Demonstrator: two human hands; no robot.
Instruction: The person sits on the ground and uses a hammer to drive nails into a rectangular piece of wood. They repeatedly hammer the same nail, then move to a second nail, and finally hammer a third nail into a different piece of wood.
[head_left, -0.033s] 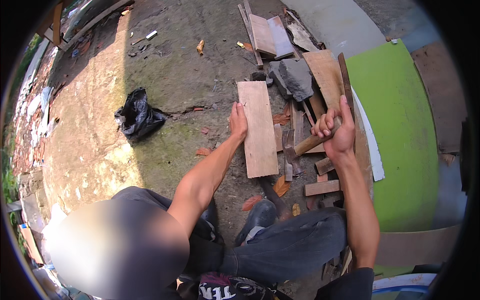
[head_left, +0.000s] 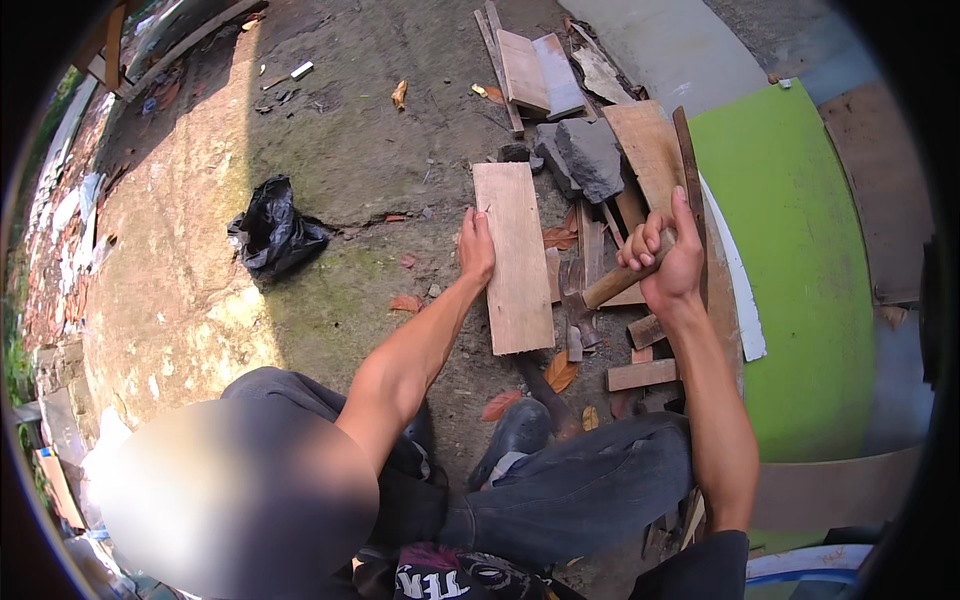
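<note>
A flat rectangular wooden board (head_left: 514, 270) stands out in front of me, its long side running away from me. My left hand (head_left: 477, 247) grips its left edge, the thumb on the upper face near what looks like a small nail. To the right of the board, my right hand (head_left: 665, 255) is wrapped round the wooden handle of a claw hammer (head_left: 611, 288). The hammer's metal head is beside the board's right edge, apart from it. My left fingers are partly hidden behind the board.
Grey stone chunks (head_left: 588, 160) and wood offcuts (head_left: 642, 375) are heaped at the right. Beyond them stands a green panel (head_left: 785, 270). A black plastic bag (head_left: 272, 228) lies on the ground at left. More boards (head_left: 524, 70) lie at the far side.
My right hand and the hammer have shifted very slightly left. My left hand keeps its grip on the board.
</note>
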